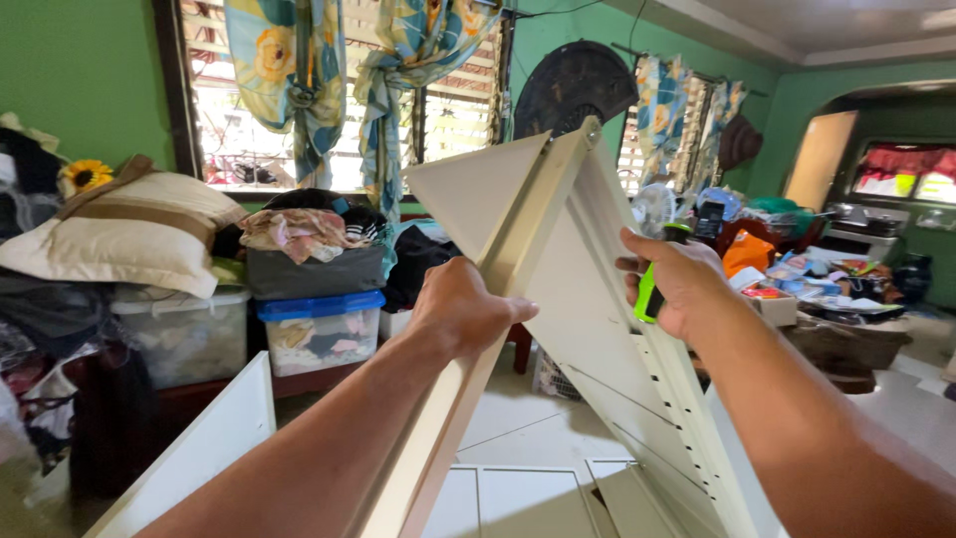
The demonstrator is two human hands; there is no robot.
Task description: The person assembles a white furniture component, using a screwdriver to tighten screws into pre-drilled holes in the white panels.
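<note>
Cream metal panel [558, 289] gripped by left hand [463, 309]; right hand [677, 284] clutches green-handled tool [649, 289].

A cream metal panel [588, 299] with folded edges and rows of small slots stands tilted upward between the hands, its front flange clasped in the left hand [463, 309], while a green-handled tool [649, 284] sits upright in the right hand [677, 284] against the panel's far edge.

cream metal panel [588, 329] cut off at bottom edge, green-handled tool [652, 284] mostly hidden inside right hand [677, 284]
</note>
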